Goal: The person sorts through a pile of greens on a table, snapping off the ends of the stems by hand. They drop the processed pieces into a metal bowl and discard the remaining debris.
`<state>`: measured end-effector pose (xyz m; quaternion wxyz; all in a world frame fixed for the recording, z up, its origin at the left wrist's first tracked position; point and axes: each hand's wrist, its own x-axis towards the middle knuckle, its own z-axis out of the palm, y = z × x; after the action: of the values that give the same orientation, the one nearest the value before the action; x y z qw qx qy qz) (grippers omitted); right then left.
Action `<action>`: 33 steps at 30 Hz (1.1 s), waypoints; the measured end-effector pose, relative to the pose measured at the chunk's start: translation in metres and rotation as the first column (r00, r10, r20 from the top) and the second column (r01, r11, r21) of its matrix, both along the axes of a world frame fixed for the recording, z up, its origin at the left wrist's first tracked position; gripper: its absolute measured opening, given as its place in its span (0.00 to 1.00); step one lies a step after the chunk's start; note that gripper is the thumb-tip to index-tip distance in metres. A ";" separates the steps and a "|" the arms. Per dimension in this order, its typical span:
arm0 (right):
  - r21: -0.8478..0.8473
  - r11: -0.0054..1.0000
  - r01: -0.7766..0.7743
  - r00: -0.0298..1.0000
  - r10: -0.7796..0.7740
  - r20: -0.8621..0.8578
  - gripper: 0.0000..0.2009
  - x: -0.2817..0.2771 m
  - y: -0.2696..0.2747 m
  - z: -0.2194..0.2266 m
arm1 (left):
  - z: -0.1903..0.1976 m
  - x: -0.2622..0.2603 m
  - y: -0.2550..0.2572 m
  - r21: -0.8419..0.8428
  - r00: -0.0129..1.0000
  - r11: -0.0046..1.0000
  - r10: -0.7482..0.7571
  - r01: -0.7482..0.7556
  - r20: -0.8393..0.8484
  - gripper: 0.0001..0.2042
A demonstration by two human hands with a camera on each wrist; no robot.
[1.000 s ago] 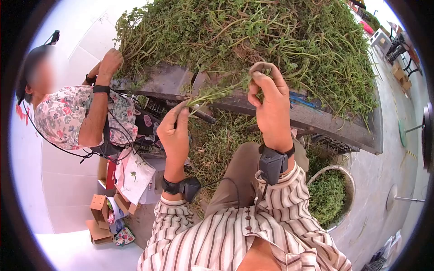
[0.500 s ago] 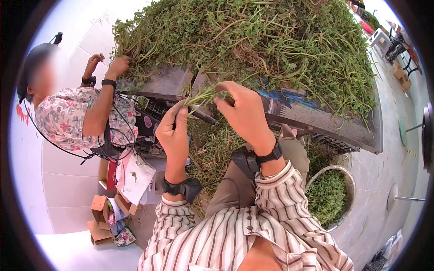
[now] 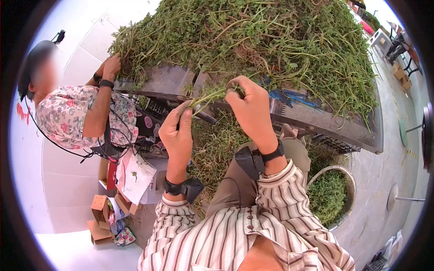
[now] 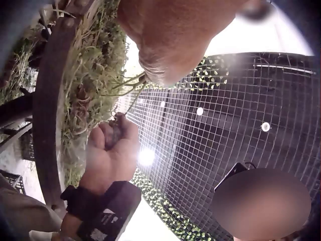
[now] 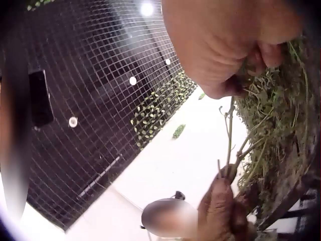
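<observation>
Between thumb and fingers, my left hand (image 3: pixel 177 131) pinches the cut ends of a few thin green stems (image 3: pixel 210 96). The stems run rightward to my right hand (image 3: pixel 252 110), whose curled fingers grip their other end. In the right wrist view, the stretch of stem (image 5: pixel 230 133) between the hands looks mostly bare, with small side shoots. Both hands are held up in front of the table edge (image 3: pixel 312 122), just short of a large heap of leafy green plants (image 3: pixel 289 49).
Another person (image 3: pixel 74 113) sits at the left with hands at the heap. A round tub (image 3: pixel 351 189) of greens stands at the lower right. Loose plants (image 3: pixel 212 153) lie under the table. Cardboard boxes (image 3: pixel 99 232) sit at the lower left.
My right hand came leftward from the heap's edge towards my left hand, then drew back slightly right. The leafy stretch between the hands now shows mostly bare stem. My left hand stayed nearly still.
</observation>
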<state>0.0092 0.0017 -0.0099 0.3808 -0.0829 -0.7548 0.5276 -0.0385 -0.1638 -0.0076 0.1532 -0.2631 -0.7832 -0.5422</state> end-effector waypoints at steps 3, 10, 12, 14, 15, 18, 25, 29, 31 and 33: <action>-0.247 0.969 -0.030 0.995 0.052 0.082 0.04 0.001 0.003 0.001 | 0.000 0.003 0.005 0.047 0.999 0.998 -0.050 0.049 0.003 0.11; -0.770 0.572 -0.282 0.958 0.127 -0.256 0.04 0.011 0.019 0.011 | 0.000 -0.004 -0.007 0.054 0.996 0.994 0.091 -0.090 -0.011 0.11; -0.773 0.600 -0.206 0.976 0.180 -0.120 0.04 0.014 0.016 0.017 | -0.002 -0.005 -0.010 0.044 0.995 0.995 0.089 -0.091 0.054 0.11; -0.709 0.666 -0.232 0.970 0.212 -0.118 0.04 0.010 0.013 0.007 | -0.002 -0.006 -0.010 0.057 0.994 0.995 0.081 -0.085 0.071 0.11; -0.645 0.724 -0.245 0.966 0.236 -0.103 0.05 0.008 0.012 0.004 | -0.002 -0.006 -0.010 0.063 0.993 0.995 0.066 -0.073 0.100 0.11; -0.458 0.872 -0.173 0.980 0.197 0.005 0.05 0.003 0.007 0.000 | -0.001 -0.005 -0.006 0.076 0.991 0.994 0.066 -0.075 0.115 0.11; 0.063 0.998 -0.031 0.993 0.038 -0.115 0.11 0.001 -0.006 -0.008 | 0.005 0.007 0.000 0.006 0.984 0.998 0.064 -0.066 0.165 0.12; 0.161 0.987 -0.028 0.998 0.036 -0.048 0.11 0.000 -0.005 -0.003 | 0.001 0.002 0.003 0.051 0.990 0.999 0.013 -0.020 0.141 0.10; 0.153 0.987 -0.047 0.999 0.049 -0.005 0.10 0.001 -0.003 -0.002 | 0.000 0.002 0.003 0.072 0.984 0.997 -0.010 -0.003 0.175 0.11; 0.138 0.988 -0.076 0.997 0.071 0.044 0.10 0.001 -0.005 -0.004 | 0.001 0.003 0.007 0.079 0.991 0.997 -0.005 -0.006 0.131 0.12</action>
<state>0.0100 -0.0035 -0.0135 0.3512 -0.0384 -0.7997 0.4855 -0.0356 -0.1570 -0.0067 0.1118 -0.2202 -0.7695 -0.5890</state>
